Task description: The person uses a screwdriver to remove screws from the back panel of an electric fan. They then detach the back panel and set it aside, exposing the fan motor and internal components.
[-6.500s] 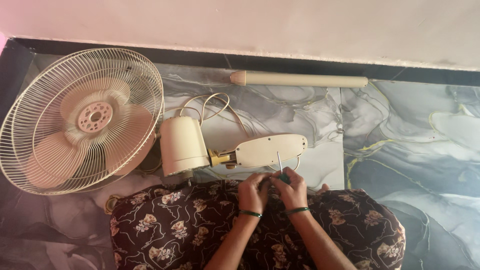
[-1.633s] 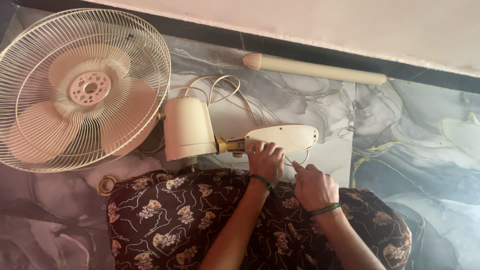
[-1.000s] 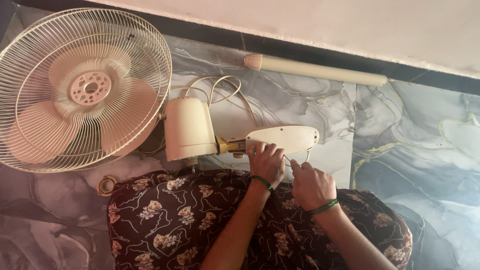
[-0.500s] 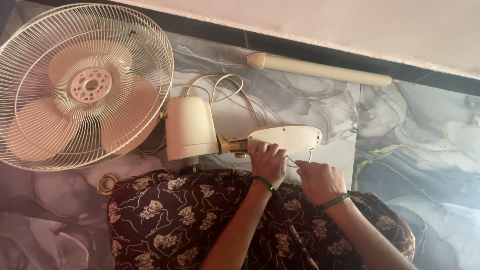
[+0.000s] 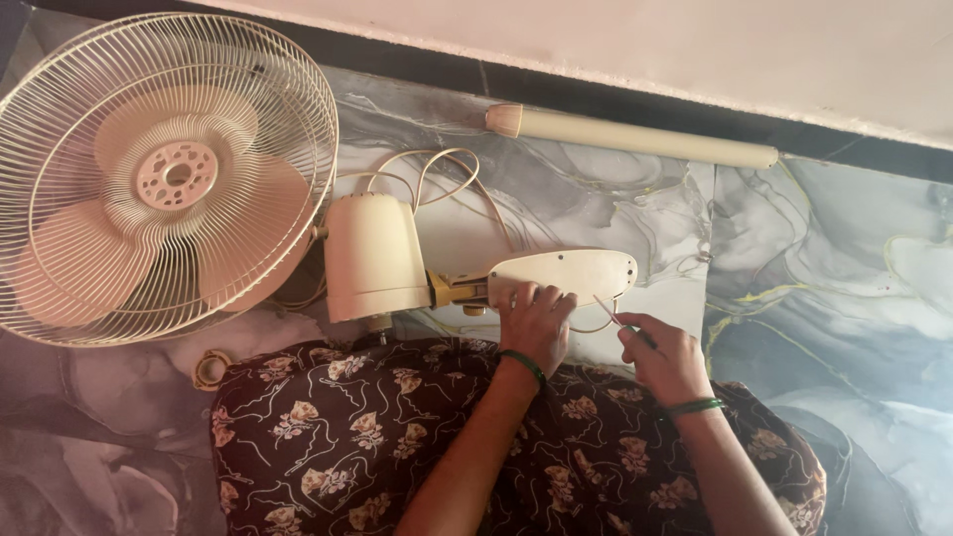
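Left hand (image 5: 536, 323) pressed flat steadies the fan's cream control housing (image 5: 576, 273) while the right hand (image 5: 667, 357) pinches a thin screwdriver (image 5: 617, 316), best kept square to the screw.

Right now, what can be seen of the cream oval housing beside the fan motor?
The oval housing is a cream, plastic-looking shell, flat on the marbled floor, long axis running left to right. Small dark screw holes dot its top. Its left end joins a yellowish neck toward the motor casing. The left hand presses its near edge; a thin cord loops beneath.
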